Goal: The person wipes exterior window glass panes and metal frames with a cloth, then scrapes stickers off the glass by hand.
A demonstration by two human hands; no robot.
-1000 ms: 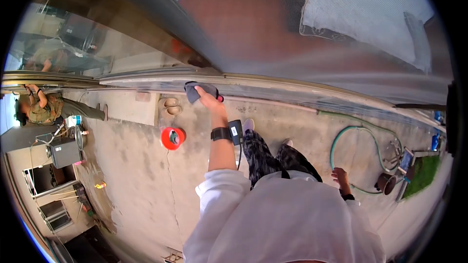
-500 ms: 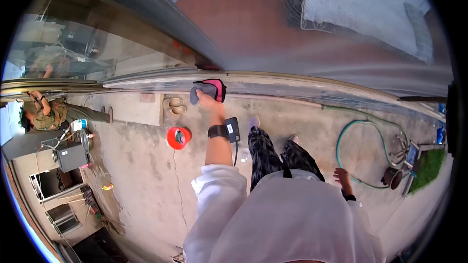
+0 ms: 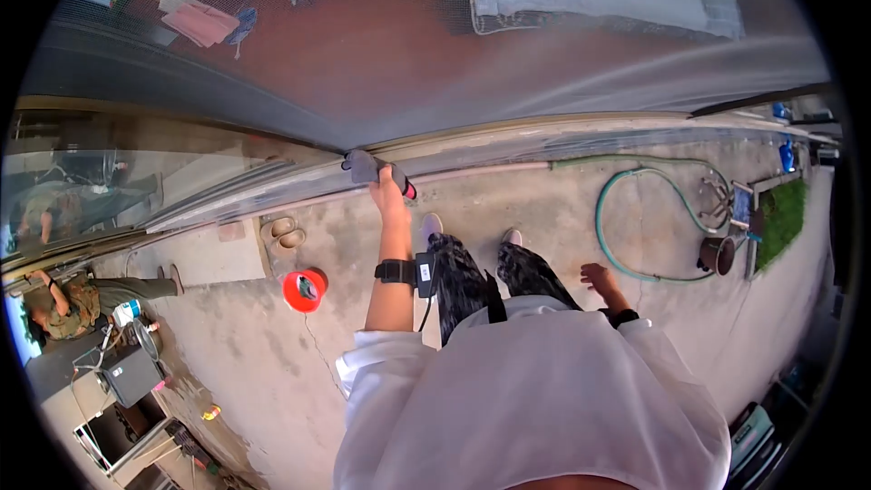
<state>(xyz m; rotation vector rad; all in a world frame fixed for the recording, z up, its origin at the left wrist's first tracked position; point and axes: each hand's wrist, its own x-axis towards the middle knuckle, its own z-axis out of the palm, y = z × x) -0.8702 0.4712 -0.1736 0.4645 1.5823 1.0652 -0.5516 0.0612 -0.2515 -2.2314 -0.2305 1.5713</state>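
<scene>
My left hand (image 3: pixel 390 189) is wrapped round a grey cloth (image 3: pixel 363 166) with black and pink parts. It presses the cloth against the lower frame (image 3: pixel 445 138) of a sliding window, by the corner where the glass pane meets the mesh screen (image 3: pixel 363 45). A black band with a small box sits on that wrist. Lower at the right, my right hand (image 3: pixel 597 278) hangs free over the concrete floor with its fingers apart, holding nothing.
A red bucket (image 3: pixel 304 290) and beige shoes (image 3: pixel 283 232) stand on the floor at the left. Farther left, a person reaches to the window frame. A green hose (image 3: pixel 599 209), a brown bucket (image 3: pixel 717 255) and grass lie right.
The view has swung, showing more of the screen. The cloth in my left hand first showed more of its pink side, then turned edge-on at the frame corner. My right hand still hangs free.
</scene>
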